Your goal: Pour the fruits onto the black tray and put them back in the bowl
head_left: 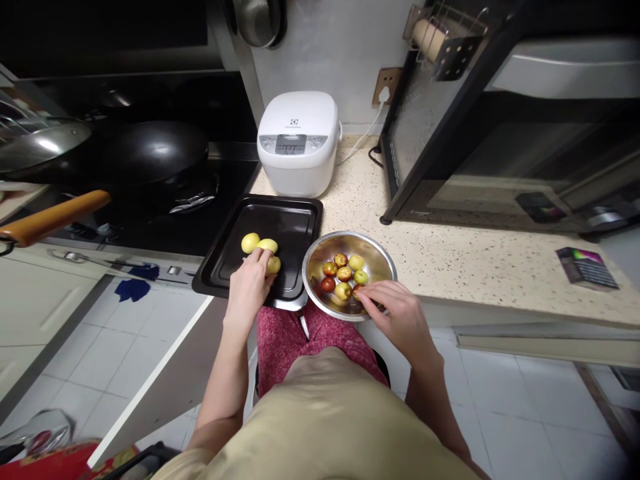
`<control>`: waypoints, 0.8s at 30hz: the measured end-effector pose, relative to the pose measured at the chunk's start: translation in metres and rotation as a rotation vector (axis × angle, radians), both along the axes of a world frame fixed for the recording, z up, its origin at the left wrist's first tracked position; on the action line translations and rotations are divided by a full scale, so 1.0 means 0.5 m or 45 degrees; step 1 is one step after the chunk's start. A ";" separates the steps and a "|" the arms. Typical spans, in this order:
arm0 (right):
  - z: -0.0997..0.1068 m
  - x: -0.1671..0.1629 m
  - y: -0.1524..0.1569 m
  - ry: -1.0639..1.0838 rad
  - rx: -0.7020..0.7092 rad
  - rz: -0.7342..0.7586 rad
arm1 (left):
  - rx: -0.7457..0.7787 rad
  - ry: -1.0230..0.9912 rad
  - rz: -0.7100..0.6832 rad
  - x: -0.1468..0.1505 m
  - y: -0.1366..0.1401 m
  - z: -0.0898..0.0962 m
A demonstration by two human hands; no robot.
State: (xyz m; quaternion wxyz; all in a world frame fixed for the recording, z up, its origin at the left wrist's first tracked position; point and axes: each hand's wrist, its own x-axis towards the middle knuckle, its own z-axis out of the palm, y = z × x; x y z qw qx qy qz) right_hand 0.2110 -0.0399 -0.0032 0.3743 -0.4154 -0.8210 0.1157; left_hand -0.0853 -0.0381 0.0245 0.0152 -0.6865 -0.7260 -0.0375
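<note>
My left hand [253, 280] is over the black baking tray [245, 220], its fingers closed round a yellow-green jujube [273, 265]. Two more pale jujubes [251, 242] lie on the tray just beyond the fingertips. To the right of the tray is a steel bowl [387, 267] with several jujubes in it, some yellow-green, some mottled brown, one dark red [327, 285]. My right hand [395, 308] reaches over the bowl's near right rim. Its thumb and fingers pinch a reddish-brown jujube [357, 291], partly hidden by the fingertips.
A white rice cooker [299, 143] stands behind the tray. On the left is a stove with a black wok [150, 157] and a wooden handle [60, 217] jutting forward. A large black oven [500, 147] and a small box [587, 269] occupy the right counter.
</note>
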 end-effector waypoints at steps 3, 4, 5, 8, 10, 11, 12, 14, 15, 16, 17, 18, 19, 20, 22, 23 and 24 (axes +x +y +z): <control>-0.003 0.000 0.001 0.004 -0.003 -0.005 | 0.013 -0.007 -0.054 0.000 0.001 -0.007; -0.004 0.000 0.001 0.005 -0.005 -0.010 | 0.017 -0.017 -0.066 0.000 0.001 -0.009; -0.004 0.000 0.001 0.006 -0.007 -0.014 | 0.022 -0.033 -0.071 0.000 0.002 -0.010; -0.004 0.001 0.001 0.012 -0.008 -0.018 | 0.076 -0.115 -0.057 0.003 0.001 -0.009; -0.004 0.002 0.001 0.021 -0.005 -0.022 | 0.181 -0.215 -0.039 0.007 -0.002 -0.004; -0.004 0.002 0.001 0.025 -0.006 -0.029 | 0.247 -0.292 -0.042 0.010 -0.004 -0.001; -0.005 0.002 0.002 0.030 -0.008 -0.037 | 0.309 -0.388 -0.064 0.016 -0.006 0.002; -0.006 0.000 0.004 0.039 -0.019 -0.048 | 0.399 -0.600 -0.166 0.032 -0.009 0.006; -0.007 -0.002 0.005 0.042 -0.025 -0.047 | 0.416 -0.696 -0.238 0.043 -0.010 0.007; -0.007 -0.005 0.006 0.044 -0.030 -0.042 | 0.411 -0.777 -0.314 0.056 -0.010 0.006; -0.007 -0.007 0.008 0.043 -0.033 -0.033 | 0.389 -0.843 -0.385 0.069 -0.010 0.005; -0.007 -0.009 0.009 0.041 -0.033 -0.024 | 0.355 -0.895 -0.444 0.082 -0.009 0.002; -0.007 -0.011 0.009 0.035 -0.033 -0.017 | 0.315 -0.937 -0.492 0.095 -0.006 -0.001; -0.006 -0.013 0.010 0.030 -0.029 -0.011 | 0.278 -0.969 -0.528 0.106 -0.003 -0.005; -0.006 -0.013 0.010 0.025 -0.017 -0.008 | 0.238 -0.993 -0.569 0.122 0.005 -0.011; -0.007 -0.013 0.009 0.025 -0.010 -0.009 | 0.229 -0.990 -0.577 0.127 0.009 -0.014; -0.008 -0.012 0.008 0.025 -0.006 -0.012 | 0.220 -0.983 -0.582 0.131 0.013 -0.016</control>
